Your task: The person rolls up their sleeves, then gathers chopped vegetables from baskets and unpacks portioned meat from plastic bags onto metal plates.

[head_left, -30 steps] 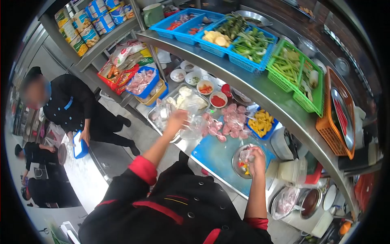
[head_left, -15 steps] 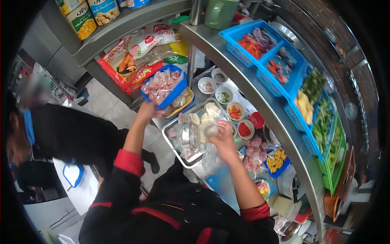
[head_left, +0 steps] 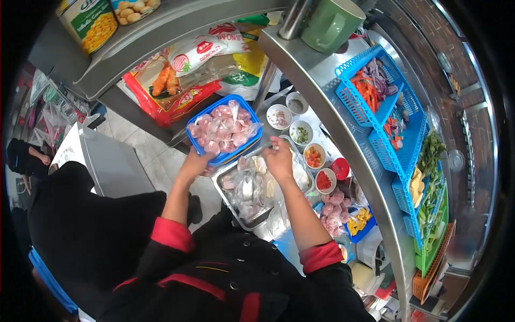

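Note:
My left hand grips the near left corner of a blue plastic container filled with pale pink raw meat pieces, several in clear plastic bags. The container sits almost level over another container, whose edge barely shows. My right hand is closed, its fingers curled above a metal tray; anything inside them is hidden. Clear bags of pale food lie in that tray. Small white bowls stand just beyond it, holding chopped green herbs, diced orange-red pieces and red bits.
A steel shelf curves along my right, bearing blue baskets of cut vegetables and a green mug. Food packets lie at the back. A person in black stands close on my left. Yellow pieces fill a blue tray.
The blue container has gone from tilted to nearly level, my left hand still on it. My right hand has moved up from the metal tray's bags, toward the container. The person has shifted nearer.

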Action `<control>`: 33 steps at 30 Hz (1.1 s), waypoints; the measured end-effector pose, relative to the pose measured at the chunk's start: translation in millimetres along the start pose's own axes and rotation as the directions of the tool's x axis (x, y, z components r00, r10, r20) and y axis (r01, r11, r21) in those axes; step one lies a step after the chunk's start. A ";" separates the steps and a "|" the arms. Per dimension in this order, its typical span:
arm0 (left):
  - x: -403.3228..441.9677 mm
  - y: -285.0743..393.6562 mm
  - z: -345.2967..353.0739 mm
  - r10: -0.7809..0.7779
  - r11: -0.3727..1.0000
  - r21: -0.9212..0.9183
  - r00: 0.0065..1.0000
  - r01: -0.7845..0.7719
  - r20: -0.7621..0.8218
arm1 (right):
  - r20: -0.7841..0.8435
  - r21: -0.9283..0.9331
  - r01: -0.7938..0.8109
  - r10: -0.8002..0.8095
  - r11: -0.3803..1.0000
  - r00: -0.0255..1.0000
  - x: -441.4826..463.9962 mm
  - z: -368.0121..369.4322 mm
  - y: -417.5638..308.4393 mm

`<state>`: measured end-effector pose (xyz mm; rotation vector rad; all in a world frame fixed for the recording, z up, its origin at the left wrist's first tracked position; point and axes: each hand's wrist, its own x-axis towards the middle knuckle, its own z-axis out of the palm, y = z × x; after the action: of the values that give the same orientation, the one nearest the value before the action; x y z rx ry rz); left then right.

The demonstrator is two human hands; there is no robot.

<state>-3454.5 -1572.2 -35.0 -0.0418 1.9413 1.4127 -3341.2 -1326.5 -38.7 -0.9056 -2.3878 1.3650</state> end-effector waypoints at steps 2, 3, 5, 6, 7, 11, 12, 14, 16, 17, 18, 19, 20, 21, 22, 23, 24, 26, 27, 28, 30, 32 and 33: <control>4.3 -3.9 -21.9 -0.082 0.996 -0.015 0.996 0.082 0.036 | 0.029 0.009 -0.031 0.030 0.999 0.999 5.9 -11.2 -0.7; 7.0 -9.7 -38.3 -0.095 0.957 -0.253 0.979 0.140 0.183 | 0.040 0.065 -0.075 0.073 0.995 0.997 7.2 -13.6 -0.2; 17.4 -23.5 -59.0 -0.079 0.865 -0.445 0.938 0.234 0.339 | 0.057 0.090 -0.107 0.102 0.990 0.993 9.1 -21.4 0.9; 28.2 -36.8 -64.3 -0.062 0.886 -0.432 0.965 0.171 0.255 | 0.091 0.110 -0.129 0.120 0.985 0.989 10.1 -24.1 2.0; 38.4 -45.0 -63.4 -0.038 0.903 -0.416 0.985 0.106 0.170 | 0.091 0.070 -0.100 0.093 0.993 0.991 13.0 -24.8 7.3; 59.2 -39.9 -20.8 -0.066 0.994 -0.092 0.996 0.061 -0.054 | 0.169 -0.065 -0.036 0.046 0.997 0.985 28.3 -6.1 26.7; 59.1 -34.1 -14.2 -0.065 0.994 -0.091 0.997 0.060 -0.050 | 0.165 -0.066 -0.037 0.048 0.997 0.985 34.4 4.0 32.6; 59.3 -27.1 -6.2 0.060 0.994 0.091 0.996 -0.054 -0.070 | 0.358 0.092 -0.165 0.122 0.982 0.926 48.3 26.1 37.6; 67.5 -29.9 -11.0 0.014 0.998 0.062 1.000 -0.014 -0.004 | 0.403 0.092 -0.305 0.245 0.948 0.882 58.0 35.2 16.3; 66.3 -26.6 -10.1 0.017 1.000 0.015 1.000 -0.017 -0.008 | 0.452 0.090 -0.431 0.349 0.898 0.821 62.7 36.9 10.8; 64.6 -24.2 -9.8 0.019 0.999 -0.032 1.000 -0.019 -0.013 | 0.447 0.089 -0.432 0.352 0.898 0.823 63.8 36.2 7.5; 61.2 -24.1 -8.4 0.017 0.998 -0.054 0.999 -0.018 -0.032 | 0.445 0.108 -0.423 0.337 0.900 0.830 63.7 36.6 4.4; 53.0 -17.2 -4.7 0.013 0.998 -0.058 0.999 -0.014 -0.030 | 0.445 0.125 -0.416 0.324 0.901 0.835 62.7 38.3 2.4; 45.1 -10.8 -1.4 0.072 0.994 -0.075 0.996 -0.075 -0.051 | 0.455 0.108 -0.367 0.282 0.924 0.845 61.4 35.3 -1.7; 41.9 -9.7 -1.6 0.130 0.986 -0.093 0.988 -0.137 -0.077 | 0.460 0.100 -0.366 0.283 0.925 0.842 59.6 32.7 -5.8; 43.0 -15.3 -7.5 0.124 0.986 -0.100 0.989 -0.132 -0.081 | 0.440 0.113 -0.362 0.280 0.925 0.853 56.0 30.4 -7.3; 44.2 -22.0 -15.4 0.167 0.982 -0.076 0.984 -0.171 -0.053 | 0.419 0.126 -0.360 0.279 0.924 0.864 50.6 27.6 -10.9; 37.8 -26.3 -20.9 0.209 0.976 -0.053 0.978 -0.210 -0.019 | 0.403 0.189 -0.374 0.275 0.908 0.873 38.0 24.3 -19.8; 25.8 -18.3 -22.5 0.201 0.928 -0.316 0.979 -0.197 -0.021 | 0.417 0.237 -0.354 0.235 0.905 0.878 30.3 22.5 -25.3; 17.8 -14.4 -23.4 0.196 0.815 -0.554 0.981 -0.172 -0.017 | 0.424 0.289 -0.333 0.192 0.898 0.885 23.6 19.9 -31.8; 6.7 -29.8 -38.6 0.199 0.778 -0.611 0.980 -0.145 0.020 | 0.459 0.270 -0.366 0.215 0.890 0.862 8.3 13.8 -47.8; -8.0 -50.3 -49.6 0.233 0.729 -0.669 0.971 -0.144 0.045 | 0.592 0.391 -0.373 0.081 0.842 0.802 -6.1 17.7 -41.6; -14.3 -64.0 -58.4 0.204 0.712 -0.696 0.976 -0.095 0.075 | 0.589 0.392 -0.372 0.081 0.841 0.804 -10.6 16.4 -40.8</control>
<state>-3447.8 -1651.9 -71.0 -0.1248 1.2156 2.1253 -3357.1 -1359.5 -12.1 -0.7396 -2.1122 2.4889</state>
